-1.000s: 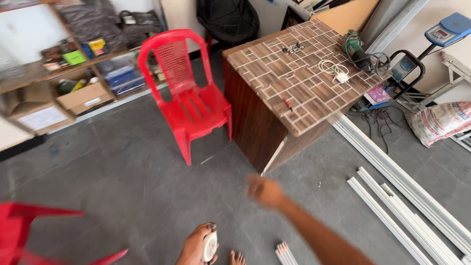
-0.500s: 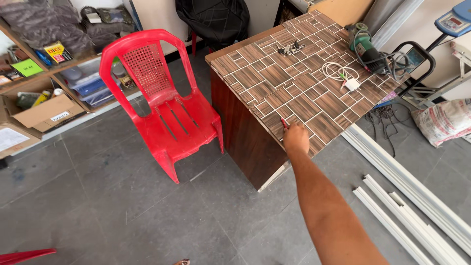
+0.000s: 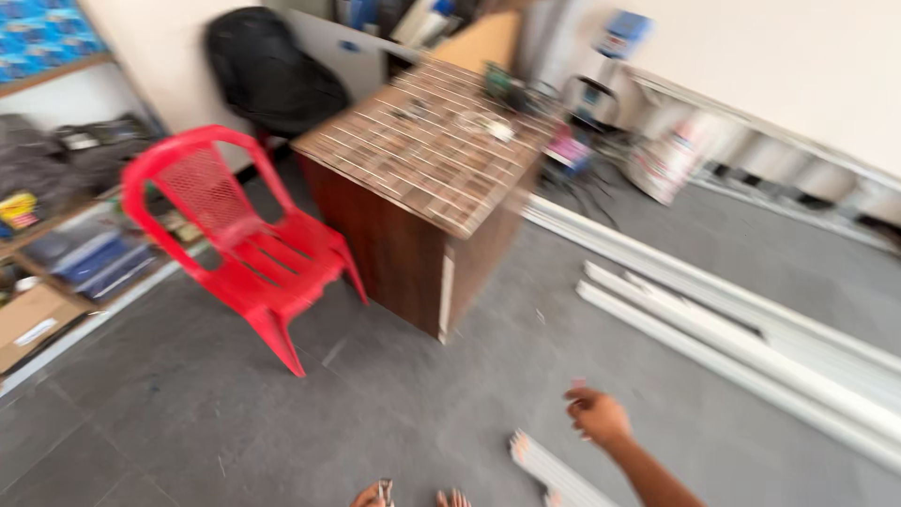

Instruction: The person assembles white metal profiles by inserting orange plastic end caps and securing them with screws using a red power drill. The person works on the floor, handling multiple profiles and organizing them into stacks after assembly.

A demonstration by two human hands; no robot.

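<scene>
Right hand (image 3: 597,416), lower center-right, is hanging over the floor w/ fingers curled, seemingly pinching a small reddish bit (image 3: 578,383) at the tips; blur, can't tell for sure. White strip (image 3: 554,469) is lying just below-left of it, apart. Judging: carrying step; next needs a steady grip. Left hand isn't showing. Farther up: chair (image 3: 253,249), table (image 3: 432,160).

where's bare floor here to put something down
Bare floor lies in front of the red chair, and between the table and the right hand. Crowded: the white strips along the right, and the table's far end, though blur hides what's there.
</scene>
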